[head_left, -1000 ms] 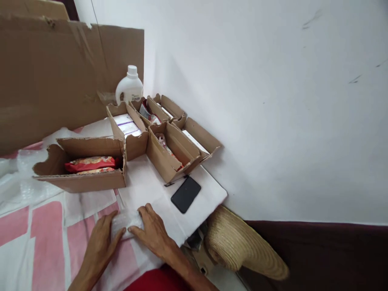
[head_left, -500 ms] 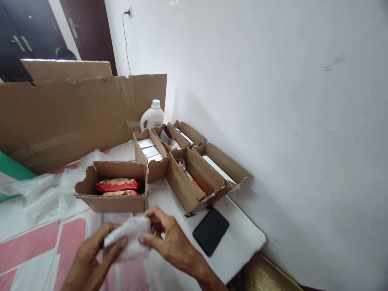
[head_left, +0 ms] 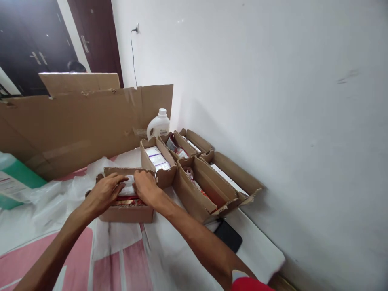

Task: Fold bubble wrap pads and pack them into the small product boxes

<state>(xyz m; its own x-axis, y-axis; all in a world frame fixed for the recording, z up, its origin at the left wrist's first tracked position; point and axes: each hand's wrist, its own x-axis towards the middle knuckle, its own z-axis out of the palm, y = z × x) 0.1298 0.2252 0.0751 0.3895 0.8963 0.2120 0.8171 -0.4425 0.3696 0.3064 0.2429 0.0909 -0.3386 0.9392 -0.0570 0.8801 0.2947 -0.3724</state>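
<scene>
Both of my hands reach into the nearest open cardboard box. My left hand and my right hand grip the two ends of a white bubble-wrapped packet and press it down on top of red snack packets in that box. My fingers are curled round the packet.
Several more open cardboard boxes with packets stand in a row toward the wall. A white plastic bottle stands behind them. A black phone lies on the white board. A large cardboard sheet leans at the back; crumpled plastic lies left.
My hands lifted the wrapped packet from the pink and white cloth, carried it forward, and now hold it inside the nearest box. The view tilted up and right.
</scene>
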